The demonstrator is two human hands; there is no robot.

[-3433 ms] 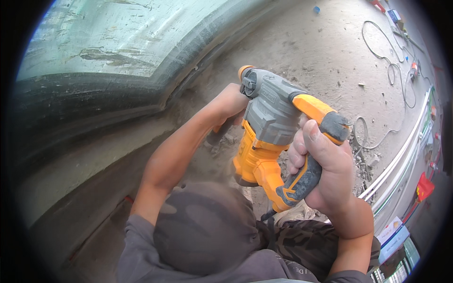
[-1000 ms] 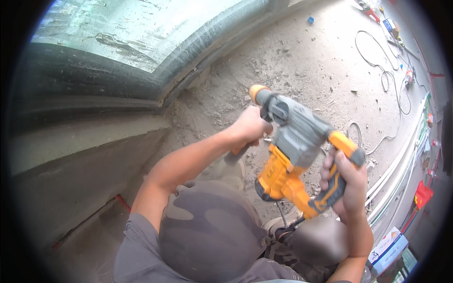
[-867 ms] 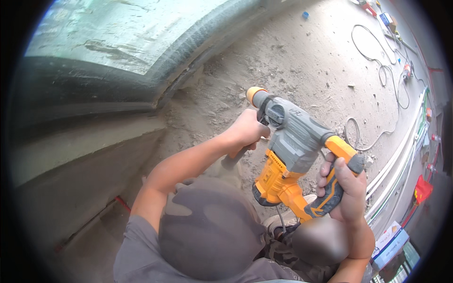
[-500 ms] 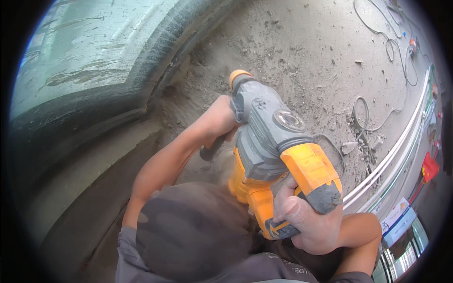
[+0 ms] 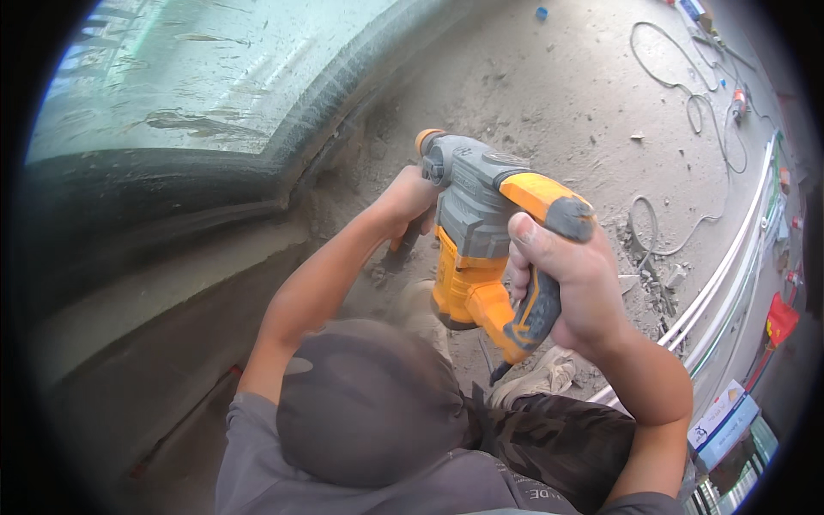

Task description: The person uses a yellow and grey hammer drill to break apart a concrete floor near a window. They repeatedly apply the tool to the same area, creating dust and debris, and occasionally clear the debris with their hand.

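Observation:
A grey and orange rotary hammer (image 5: 476,206) is held tilted over the dusty floor beside the wall base, its orange-collared front end pointing away and left. My left hand (image 5: 410,199) is closed around the dark side handle (image 5: 405,245) near the front. My right hand (image 5: 573,273) wraps the rear grip (image 5: 534,313), its thumb near the top of the tool; its skin is whitened with dust. The front collar (image 5: 427,139) is in sight, but any bit or its contact point is hidden.
Broken rubble (image 5: 661,296) lies right of the tool. A loose cable (image 5: 644,227) curls across the floor, and long white pipes (image 5: 725,266) run along the right. A dirty glass pane (image 5: 189,86) stands at left. A dark cap (image 5: 369,403) and a shoe (image 5: 541,378) show below.
The rotary hammer's rear end has swung up and away, with my right hand following it. My right forearm is straighter, and a shoe has come into view beneath the tool.

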